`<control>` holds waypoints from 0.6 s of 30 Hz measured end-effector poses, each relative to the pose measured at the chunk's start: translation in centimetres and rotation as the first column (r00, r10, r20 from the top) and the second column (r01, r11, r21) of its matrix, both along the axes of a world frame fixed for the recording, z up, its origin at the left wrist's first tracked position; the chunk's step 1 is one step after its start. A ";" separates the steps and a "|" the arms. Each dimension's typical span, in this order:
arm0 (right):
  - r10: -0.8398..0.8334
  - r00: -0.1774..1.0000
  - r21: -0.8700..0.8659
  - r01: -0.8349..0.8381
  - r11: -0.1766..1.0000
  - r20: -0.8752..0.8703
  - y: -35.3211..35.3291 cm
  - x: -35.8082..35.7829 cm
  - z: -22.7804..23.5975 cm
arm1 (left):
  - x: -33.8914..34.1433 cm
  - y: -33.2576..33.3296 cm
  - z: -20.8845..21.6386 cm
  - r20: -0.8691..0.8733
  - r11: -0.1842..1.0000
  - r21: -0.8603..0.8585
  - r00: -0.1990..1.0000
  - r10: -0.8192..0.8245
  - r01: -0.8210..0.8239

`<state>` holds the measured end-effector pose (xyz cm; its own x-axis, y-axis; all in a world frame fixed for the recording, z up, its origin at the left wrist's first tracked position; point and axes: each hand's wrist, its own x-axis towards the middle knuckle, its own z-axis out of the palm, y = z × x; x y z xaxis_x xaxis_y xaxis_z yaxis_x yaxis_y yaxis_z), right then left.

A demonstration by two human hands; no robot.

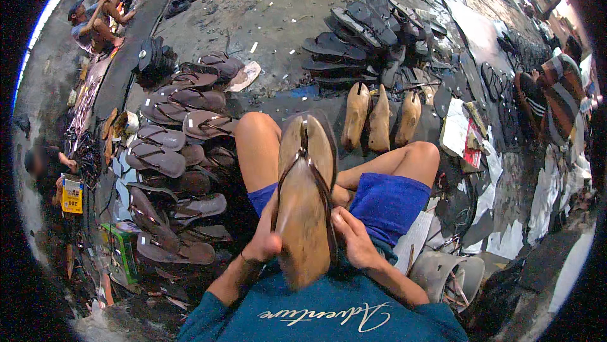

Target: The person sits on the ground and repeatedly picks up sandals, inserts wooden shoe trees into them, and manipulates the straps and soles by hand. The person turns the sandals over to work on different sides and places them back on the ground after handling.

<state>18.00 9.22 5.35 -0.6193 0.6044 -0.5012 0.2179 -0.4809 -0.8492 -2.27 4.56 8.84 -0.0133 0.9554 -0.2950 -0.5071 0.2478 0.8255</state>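
- left hand (264, 241) curls shut on the 9 o'clock edge of the brown thong sandal on a wooden last (307, 196).
- sandal's long axis runs 12 to 6, over the lap, between both hands equally.
- right hand (355, 238) pinches its 3 o'clock strap edge.

— What does the person hold?

— A brown thong sandal (306, 190) fitted over a wooden form, standing nearly upright above the lap, toe end away from the body. The left hand (265, 241) grips its left edge near the heel; the right hand (355, 241) presses the right edge, thumb on the strap.

— And around them?

— Finished brown sandals (171, 152) lie in a heap on the floor to the person's left. Three wooden lasts (381, 117) stand side by side just beyond the knees, and dark sandals (360, 32) are piled farther off. A grey bucket (446, 275) sits by the right hip. Another person (95, 23) sits at far upper left.
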 end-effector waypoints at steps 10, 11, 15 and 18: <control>0.002 0.875 -0.113 -0.064 0.992 -0.485 -2.1 1.2 1.6 | 1.7 -4.3 -1.2 0.377 0.963 0.264 0.925 -0.055 -0.050; -0.036 0.876 -0.166 -0.051 0.985 -0.481 -2.5 1.5 1.5 | 1.8 -4.1 -1.1 0.389 0.963 0.266 0.919 -0.062 -0.048; -0.011 0.860 -0.167 -0.086 0.982 -0.510 -3.1 2.3 0.3 | 1.6 -4.5 -0.5 0.354 0.968 0.248 0.933 -0.061 -0.031; 0.057 0.815 -0.170 -0.188 0.967 -0.577 -1.5 1.2 0.6 | 1.4 -3.9 -0.1 0.254 0.979 0.199 0.967 -0.009 -0.044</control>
